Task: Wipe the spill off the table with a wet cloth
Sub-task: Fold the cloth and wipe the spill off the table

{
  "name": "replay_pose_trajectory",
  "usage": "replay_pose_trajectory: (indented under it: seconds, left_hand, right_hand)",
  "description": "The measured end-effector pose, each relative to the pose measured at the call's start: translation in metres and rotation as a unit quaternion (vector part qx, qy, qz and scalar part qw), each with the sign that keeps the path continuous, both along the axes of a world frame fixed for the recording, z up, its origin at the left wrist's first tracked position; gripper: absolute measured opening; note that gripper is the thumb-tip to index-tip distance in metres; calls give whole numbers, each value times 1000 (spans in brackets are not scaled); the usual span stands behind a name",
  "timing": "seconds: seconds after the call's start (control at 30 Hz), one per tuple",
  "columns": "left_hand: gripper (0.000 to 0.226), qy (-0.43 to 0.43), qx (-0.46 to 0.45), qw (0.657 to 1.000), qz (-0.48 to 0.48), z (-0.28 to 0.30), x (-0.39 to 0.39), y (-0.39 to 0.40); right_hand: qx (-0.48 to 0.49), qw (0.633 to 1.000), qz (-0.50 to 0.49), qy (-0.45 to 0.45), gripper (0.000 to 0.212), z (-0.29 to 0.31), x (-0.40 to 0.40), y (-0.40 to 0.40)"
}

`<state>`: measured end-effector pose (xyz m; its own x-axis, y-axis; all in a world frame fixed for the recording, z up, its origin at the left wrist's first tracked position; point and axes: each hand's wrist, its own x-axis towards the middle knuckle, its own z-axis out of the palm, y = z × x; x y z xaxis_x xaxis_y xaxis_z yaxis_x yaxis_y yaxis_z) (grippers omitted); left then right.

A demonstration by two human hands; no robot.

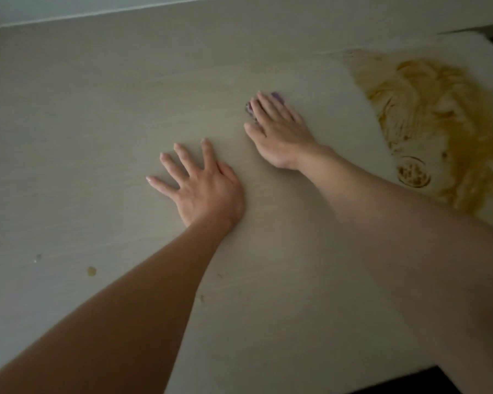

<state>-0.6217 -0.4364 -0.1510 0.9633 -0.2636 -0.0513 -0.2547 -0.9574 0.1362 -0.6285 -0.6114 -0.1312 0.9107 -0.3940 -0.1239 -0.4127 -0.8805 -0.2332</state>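
The right hand (275, 129) presses flat on a small purple cloth (251, 108) on the desk (83, 123). The yellow-brown spill (439, 123) lies to its right, far from the left hand (202, 189), which is spread and holds nothing.

A yellow-brown spill (427, 120) is smeared in streaks over the far right part of the pale worktop (97, 109) — a ring-shaped mark sits at its near edge. One small drop (91, 271) lies well apart at near left. The purple cloth (251, 107) lies left of the spill — mostly hidden, only its edges showing.
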Motion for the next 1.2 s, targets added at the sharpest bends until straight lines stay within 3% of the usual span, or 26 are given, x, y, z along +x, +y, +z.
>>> replay_pose_trajectory:
  seconds: [0.3,0.5,0.67,0.83,1.1,1.2]
  left_hand:
    - [63,1,-4,1000,2,2,2,0]
    - [63,54,-92,994,-17,23,-2,19]
    - [59,26,-90,993,-78,36,-74,51]
    - [56,75,-148,986,-27,25,-153,71]
    - [54,18,-87,995,-40,6,-165,68]
    - [56,10,-63,997,-42,3,-163,64]
  right_hand:
    - [-3,998,-65,-7,70,-6,-110,58]
    - [15,998,-64,8,71,-3,-172,99]
    - [49,996,-74,27,76,-5,-201,120]
    - [97,991,-86,9,61,0,-230,129]
    - [93,994,-58,0,62,5,-274,132]
    - [200,973,-104,-50,54,18,-269,129]
